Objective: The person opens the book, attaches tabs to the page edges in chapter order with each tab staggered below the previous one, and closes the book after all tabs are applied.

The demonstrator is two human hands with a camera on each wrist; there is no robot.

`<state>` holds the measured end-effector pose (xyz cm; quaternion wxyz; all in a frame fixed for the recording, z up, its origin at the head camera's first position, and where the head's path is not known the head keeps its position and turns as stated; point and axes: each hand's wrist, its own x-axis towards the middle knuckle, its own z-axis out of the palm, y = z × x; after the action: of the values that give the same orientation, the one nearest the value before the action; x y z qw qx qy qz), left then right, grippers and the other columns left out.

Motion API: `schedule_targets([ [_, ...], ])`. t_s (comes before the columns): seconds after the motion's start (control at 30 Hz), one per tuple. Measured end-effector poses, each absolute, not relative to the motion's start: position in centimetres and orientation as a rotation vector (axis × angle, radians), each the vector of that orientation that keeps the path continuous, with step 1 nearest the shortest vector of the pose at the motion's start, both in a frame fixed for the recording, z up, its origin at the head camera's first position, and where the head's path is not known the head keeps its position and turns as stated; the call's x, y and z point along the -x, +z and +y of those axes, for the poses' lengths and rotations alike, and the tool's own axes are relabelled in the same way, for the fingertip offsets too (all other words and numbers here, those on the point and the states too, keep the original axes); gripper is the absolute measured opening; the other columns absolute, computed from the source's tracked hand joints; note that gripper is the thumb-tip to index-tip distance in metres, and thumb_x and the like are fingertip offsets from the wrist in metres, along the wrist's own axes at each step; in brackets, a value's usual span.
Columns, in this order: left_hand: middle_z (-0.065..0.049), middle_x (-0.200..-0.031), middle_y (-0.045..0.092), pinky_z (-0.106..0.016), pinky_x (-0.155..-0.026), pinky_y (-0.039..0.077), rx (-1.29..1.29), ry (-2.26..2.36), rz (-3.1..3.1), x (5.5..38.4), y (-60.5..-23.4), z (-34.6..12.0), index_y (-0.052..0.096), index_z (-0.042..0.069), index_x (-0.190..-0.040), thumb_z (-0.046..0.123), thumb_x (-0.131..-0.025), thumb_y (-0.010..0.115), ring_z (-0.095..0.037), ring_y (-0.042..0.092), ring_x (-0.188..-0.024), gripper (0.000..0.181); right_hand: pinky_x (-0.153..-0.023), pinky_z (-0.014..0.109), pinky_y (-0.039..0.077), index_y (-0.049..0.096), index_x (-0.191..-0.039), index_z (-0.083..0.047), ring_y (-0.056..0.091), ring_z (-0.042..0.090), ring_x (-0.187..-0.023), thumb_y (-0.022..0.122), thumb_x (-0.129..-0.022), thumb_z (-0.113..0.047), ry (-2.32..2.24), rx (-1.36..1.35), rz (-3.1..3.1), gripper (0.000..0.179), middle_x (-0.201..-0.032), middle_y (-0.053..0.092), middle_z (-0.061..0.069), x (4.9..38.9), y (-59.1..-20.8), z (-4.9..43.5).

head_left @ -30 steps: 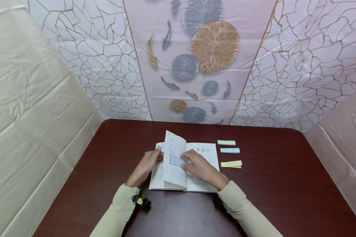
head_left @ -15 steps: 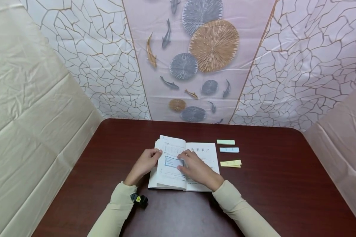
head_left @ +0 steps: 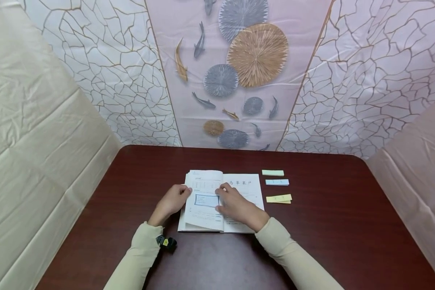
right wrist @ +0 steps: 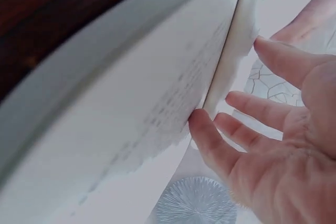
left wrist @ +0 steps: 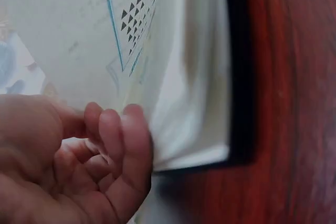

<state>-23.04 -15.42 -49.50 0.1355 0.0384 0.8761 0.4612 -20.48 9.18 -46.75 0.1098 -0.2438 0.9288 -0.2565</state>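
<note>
An open book [head_left: 244, 185] lies on the dark red table, with printed text on both sides. Its left-hand page [head_left: 203, 219] has a blue-framed box and lies nearly flat, its outer edge slightly raised. My left hand [head_left: 171, 200] pinches that edge between thumb and curled fingers; in the left wrist view the lifted page [left wrist: 68, 51] shows its underside with a triangle pattern. Near the gutter, my right hand [head_left: 239, 206] rests its fingertips on the page, thumb and fingers spread apart. In the right wrist view, the fingers of the right hand [right wrist: 262, 150] touch the paper by the fold.
To the right of the book lie narrow paper strips: green [head_left: 273, 172], blue [head_left: 277, 182] and yellow [head_left: 279, 198]. A patterned cloth wall [head_left: 235, 80] rises behind the table [head_left: 322, 225]. A black wrist device [head_left: 166, 243] sits at the left cuff.
The upright page has come down to the left onto the left side of the book. My left hand has moved slightly left with its edge; the right hand has shifted slightly left, staying near the gutter.
</note>
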Motion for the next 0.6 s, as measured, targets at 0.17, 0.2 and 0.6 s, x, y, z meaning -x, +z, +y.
schedule_targets([
  [0.17, 0.001, -0.056, 0.042, -0.028, -0.049, 0.033, -0.099, 1.143, 2.653, 22.9, -49.6, -15.4, 0.046, 0.015, -0.066, 0.027, -0.111, 0.053, -0.015, 0.039, -0.048, 0.048, -0.111, 0.049, 0.046, 0.054, -0.148, 0.007, 0.053, 0.041, -0.132, 0.071, -0.102, -0.019, -0.63, 0.687, 2.747, 0.055, -0.152, 0.045, 0.024, 20.3, -46.7, 8.5],
  [0.2, 0.002, -0.056, 0.041, -0.027, -0.049, 0.032, -0.088, 1.098, 2.683, 22.8, -49.6, -15.3, 0.045, 0.016, -0.065, 0.029, -0.111, 0.055, -0.015, 0.038, -0.048, 0.048, -0.111, 0.049, 0.047, 0.054, -0.148, 0.006, 0.052, 0.041, -0.132, 0.071, -0.102, -0.02, -0.61, 0.684, 2.754, 0.055, -0.152, 0.045, 0.024, 20.2, -46.8, 8.4],
  [0.6, -0.004, -0.072, 0.057, -0.029, -0.052, 0.037, -0.249, 0.889, 2.838, 22.3, -46.8, -14.1, 0.062, 0.009, -0.084, 0.018, -0.095, 0.08, -0.015, 0.048, -0.058, 0.023, -0.098, 0.049, 0.054, 0.059, -0.142, 0.001, 0.056, 0.037, -0.126, 0.073, -0.1, -0.028, -0.325, 0.771, 2.917, 0.054, -0.137, 0.053, 0.018, 19.7, -47.5, 8.1],
])
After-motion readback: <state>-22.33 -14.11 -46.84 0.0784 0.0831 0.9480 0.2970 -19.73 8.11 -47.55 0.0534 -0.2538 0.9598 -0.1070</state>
